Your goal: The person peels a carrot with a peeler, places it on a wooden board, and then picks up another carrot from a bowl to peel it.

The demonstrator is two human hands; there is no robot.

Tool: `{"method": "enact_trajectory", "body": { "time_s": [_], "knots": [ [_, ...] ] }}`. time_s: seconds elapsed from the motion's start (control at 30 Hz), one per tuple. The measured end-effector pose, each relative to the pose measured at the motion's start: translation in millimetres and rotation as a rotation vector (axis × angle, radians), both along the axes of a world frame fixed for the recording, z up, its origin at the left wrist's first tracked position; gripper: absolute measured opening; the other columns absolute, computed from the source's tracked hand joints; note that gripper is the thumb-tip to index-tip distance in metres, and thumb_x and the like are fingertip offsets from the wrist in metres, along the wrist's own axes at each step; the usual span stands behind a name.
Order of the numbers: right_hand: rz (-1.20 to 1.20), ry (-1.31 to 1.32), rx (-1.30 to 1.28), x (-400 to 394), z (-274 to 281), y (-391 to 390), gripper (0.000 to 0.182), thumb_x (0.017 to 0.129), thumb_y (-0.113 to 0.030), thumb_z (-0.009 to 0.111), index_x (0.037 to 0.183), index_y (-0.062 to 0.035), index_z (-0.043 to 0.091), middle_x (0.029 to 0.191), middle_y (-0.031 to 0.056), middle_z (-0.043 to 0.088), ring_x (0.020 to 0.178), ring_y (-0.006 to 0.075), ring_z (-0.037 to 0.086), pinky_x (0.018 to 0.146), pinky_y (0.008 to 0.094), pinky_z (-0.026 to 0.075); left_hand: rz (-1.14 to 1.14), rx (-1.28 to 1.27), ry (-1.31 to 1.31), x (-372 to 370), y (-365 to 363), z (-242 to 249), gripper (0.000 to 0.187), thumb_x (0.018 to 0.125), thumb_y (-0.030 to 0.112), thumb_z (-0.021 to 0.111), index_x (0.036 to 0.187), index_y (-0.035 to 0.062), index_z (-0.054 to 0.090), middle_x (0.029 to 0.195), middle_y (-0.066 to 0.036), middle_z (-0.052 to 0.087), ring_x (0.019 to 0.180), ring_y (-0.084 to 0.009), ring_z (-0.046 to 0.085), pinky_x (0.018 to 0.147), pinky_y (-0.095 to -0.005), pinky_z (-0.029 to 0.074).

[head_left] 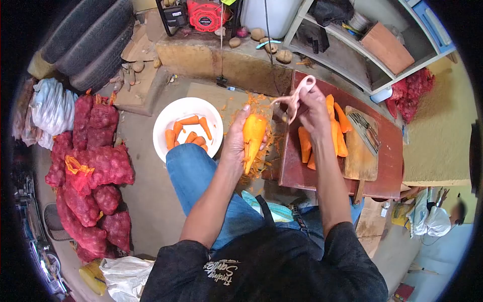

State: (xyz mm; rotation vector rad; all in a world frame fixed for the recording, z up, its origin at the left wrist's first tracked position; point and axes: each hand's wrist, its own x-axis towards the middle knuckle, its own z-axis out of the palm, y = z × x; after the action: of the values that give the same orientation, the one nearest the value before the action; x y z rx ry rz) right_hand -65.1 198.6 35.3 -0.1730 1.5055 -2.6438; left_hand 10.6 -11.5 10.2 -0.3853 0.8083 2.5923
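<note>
— Report, largest item first.
— Red table [387, 166] at three o'clock carries peeled carrots [338, 132] beside a wooden board [359, 161]. White bowl [171, 118] at ten o'clock holds more.
— Your hands?
— My left hand [235, 143] is closed around a carrot [253, 135] at centre; my right hand [313, 108] is clenched on the peeler [297, 96] at one o'clock.

Open floor lies left of the blue-jeaned knee [193, 168], between it and the red mesh sacks [93, 171] — a clear lane toward the white bowl [173, 113] of carrots. On the right, the red table [385, 151] is crowded: peeled carrots [338, 132], a wooden cutting board [363, 158] with a knife [366, 130]. Farther off, a low ledge [221, 60] and shelving [352, 45] close the way — tyres [93, 43] block the far left.
</note>
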Motion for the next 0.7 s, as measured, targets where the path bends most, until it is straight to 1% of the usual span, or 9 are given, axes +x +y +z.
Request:
{"method": "enact_trajectory", "body": {
  "time_s": [0.1,0.27,0.37,0.4,0.5,0.57,0.63,0.67,0.7],
  "knots": [
    [0.181,-0.02,-0.107,30,9,-28,0.023,0.092,-0.015,0.072,0.106,-0.0055,0.057,0.087,0.0043,0.065,0.07,0.0127,0.064,0.066,0.0253,0.054,0.025,-0.059,-0.028,2,5,8,0.061,0.092,0.064,0.058,0.088,0.0039,0.062,0.069,-0.011,0.063,0.054,-0.0206,0.063,0.039,-0.0306,0.047],
    [-0.01,0.041,-0.038,-9,-18,-28,0.012,0.097,-0.013,0.065,0.099,-0.0051,0.056,0.084,0.0056,0.065,0.067,0.0129,0.062,0.064,0.0247,0.053,-0.022,-0.024,0.043,-1,4,-6,0.062,0.093,0.065,0.056,0.086,0.0039,0.063,0.069,-0.011,0.064,0.052,-0.0204,0.063,0.041,-0.0301,0.05],
    [-0.083,-0.03,-0.198,-1,3,-33,0.013,0.097,-0.012,0.066,0.099,-0.0046,0.056,0.083,0.0054,0.065,0.067,0.0127,0.062,0.063,0.0249,0.052,0.024,-0.079,0.092,-2,3,-8,0.063,0.092,0.066,0.055,0.088,0.0034,0.063,0.07,-0.011,0.065,0.051,-0.0202,0.064,0.042,-0.0299,0.052],
    [0.021,-0.045,-0.175,12,14,-32,0.011,0.097,-0.012,0.065,0.099,-0.0045,0.056,0.083,0.005,0.064,0.067,0.0124,0.062,0.063,0.0254,0.053,0.021,-0.075,0.11,-2,2,-9,0.063,0.092,0.066,0.056,0.088,0.0033,0.063,0.07,-0.011,0.065,0.052,-0.02,0.064,0.042,-0.0298,0.053],
    [0.119,-0.036,-0.119,13,-1,-32,0.009,0.098,-0.011,0.063,0.098,-0.0047,0.056,0.082,0.005,0.064,0.066,0.0126,0.061,0.061,0.0262,0.052,0.005,-0.074,0.155,0,2,-5,0.063,0.091,0.066,0.057,0.093,0.0032,0.064,0.072,-0.012,0.066,0.053,-0.0204,0.065,0.043,-0.0304,0.054],
    [-0.023,-0.045,-0.066,0,-27,-20,0.009,0.098,-0.01,0.063,0.099,-0.0053,0.056,0.081,0.0035,0.063,0.064,0.0119,0.06,0.059,0.0258,0.051,-0.026,-0.072,0.181,5,5,-1,0.063,0.091,0.065,0.057,0.096,0.0031,0.064,0.074,-0.013,0.066,0.054,-0.0212,0.066,0.043,-0.031,0.054],
    [-0.144,-0.077,-0.071,-6,-30,-16,0.01,0.097,-0.01,0.064,0.099,-0.0055,0.056,0.081,0.0025,0.062,0.064,0.0108,0.059,0.058,0.025,0.05,-0.04,-0.065,0.212,6,3,3,0.062,0.091,0.064,0.058,0.099,0.0029,0.064,0.076,-0.014,0.066,0.055,-0.0221,0.067,0.042,-0.0316,0.054],
    [-0.124,-0.085,-0.096,1,-33,-10,0.01,0.096,-0.01,0.065,0.099,-0.006,0.056,0.081,0.0019,0.062,0.066,0.0102,0.06,0.06,0.0246,0.05,-0.082,-0.042,0.241,4,-2,-7,0.065,0.091,0.066,0.056,0.104,0.0021,0.063,0.084,-0.016,0.067,0.062,-0.023,0.068,0.047,-0.0331,0.057],
    [-0.121,-0.095,-0.1,9,-28,-11,0.01,0.096,-0.01,0.065,0.1,-0.006,0.056,0.082,0.0021,0.062,0.067,0.0105,0.06,0.06,0.0247,0.05,-0.052,-0.039,0.238,3,-1,-10,0.066,0.091,0.066,0.056,0.106,0.0018,0.063,0.085,-0.016,0.067,0.065,-0.0233,0.068,0.05,-0.034,0.058]
  ]
}}
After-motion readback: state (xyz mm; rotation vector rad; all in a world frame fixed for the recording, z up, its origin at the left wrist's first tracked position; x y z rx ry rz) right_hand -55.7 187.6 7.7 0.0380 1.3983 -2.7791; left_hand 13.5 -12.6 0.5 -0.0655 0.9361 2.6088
